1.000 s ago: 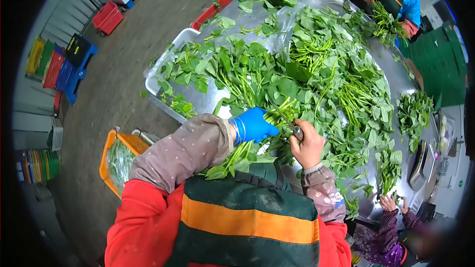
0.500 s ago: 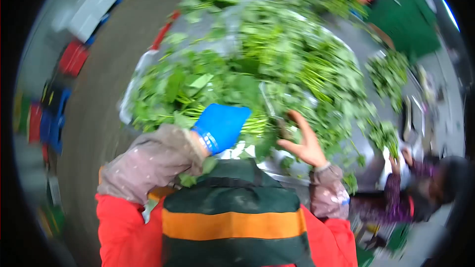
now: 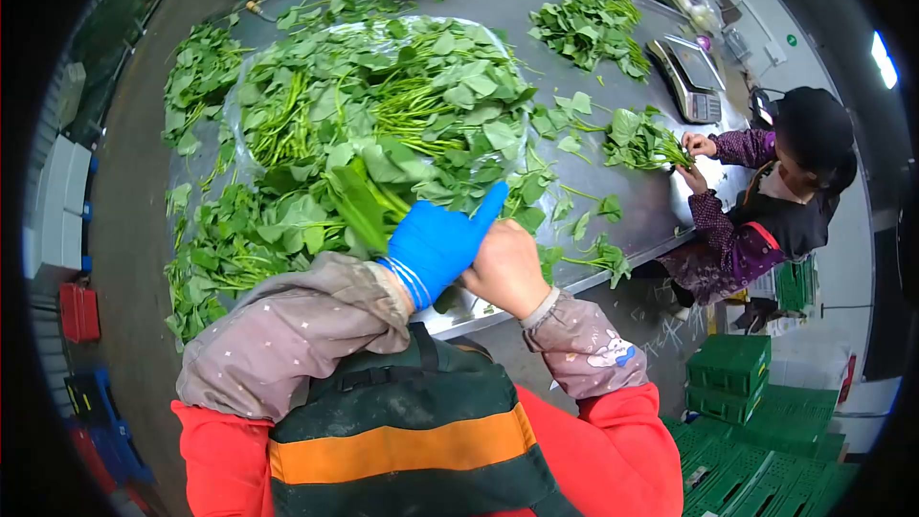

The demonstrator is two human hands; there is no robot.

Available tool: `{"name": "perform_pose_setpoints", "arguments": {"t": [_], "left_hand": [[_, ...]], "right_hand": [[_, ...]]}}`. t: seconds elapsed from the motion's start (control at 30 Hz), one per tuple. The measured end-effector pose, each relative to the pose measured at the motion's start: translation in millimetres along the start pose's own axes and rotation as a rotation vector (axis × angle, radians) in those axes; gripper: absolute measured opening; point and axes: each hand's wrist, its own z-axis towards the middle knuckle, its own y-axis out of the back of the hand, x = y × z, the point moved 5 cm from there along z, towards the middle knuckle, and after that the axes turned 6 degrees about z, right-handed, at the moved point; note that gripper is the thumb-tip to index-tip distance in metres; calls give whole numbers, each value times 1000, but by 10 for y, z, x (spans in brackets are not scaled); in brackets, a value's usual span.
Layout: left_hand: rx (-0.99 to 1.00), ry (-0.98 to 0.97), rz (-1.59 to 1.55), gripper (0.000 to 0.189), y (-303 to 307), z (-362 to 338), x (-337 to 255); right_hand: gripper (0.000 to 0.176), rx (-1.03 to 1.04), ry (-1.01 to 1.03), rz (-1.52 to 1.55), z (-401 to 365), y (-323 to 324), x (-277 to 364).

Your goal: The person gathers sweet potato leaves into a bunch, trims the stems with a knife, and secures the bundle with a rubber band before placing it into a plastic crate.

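My left hand (image 3: 433, 247), in a blue glove, is closed around a bunch of leafy greens (image 3: 362, 199). The leaves point away to the upper left, and the glove's thumb or finger sticks out to the right. Pressed against the glove is my bare right hand (image 3: 509, 268), its fingers curled shut near the stem end. What it grips, if anything, is hidden behind the hand. Just beyond both hands lies a large pile of the same greens (image 3: 412, 115), partly on clear plastic sheeting (image 3: 233, 115).
Across the metal table (image 3: 661, 206), a co-worker (image 3: 742, 211) at the right holds a small bunch of greens (image 3: 639, 139). A scale (image 3: 687, 81) and another heap of greens (image 3: 592, 27) lie farther back. Green crates (image 3: 729, 369) stand at lower right.
My right hand has gone from open fingers to closed and come against the left. The bunch in my left hand now shows raised over the pile. The view has turned toward the right.
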Motion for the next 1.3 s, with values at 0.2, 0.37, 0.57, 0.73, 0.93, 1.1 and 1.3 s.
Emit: {"name": "perform_pose_setpoints", "arguments": {"t": [0.2, 0.37, 0.57, 0.73, 0.93, 1.1, 1.3], "left_hand": [[-479, -331, -148, 56, 489, 180, -684], [124, -469, -363, 47, -88, 115, -654], [316, -213, -428, 44, -648, -119, -10], [376, -10, -403, 46, -944, -520, 314], [403, 136, -491, 45, -1042, -739, 413], [316, 183, -601, 44, -1229, -1028, 448], [226, 233, -644, 38, -1534, -1550, 577]], "right_hand": [[22, -156, -302, 257, -397, 393, -1247], [21, -567, -484, 350, -815, 1125, -2530], [23, -721, -725, 117, -1657, 1043, -4264], [60, -205, -1057, -443, -2150, 378, -4569], [72, -239, -1003, -234, -2160, 518, -4442], [70, -354, -941, -258, -2209, 605, -4161], [30, -669, -796, 204, -2188, 489, -3779]]}}
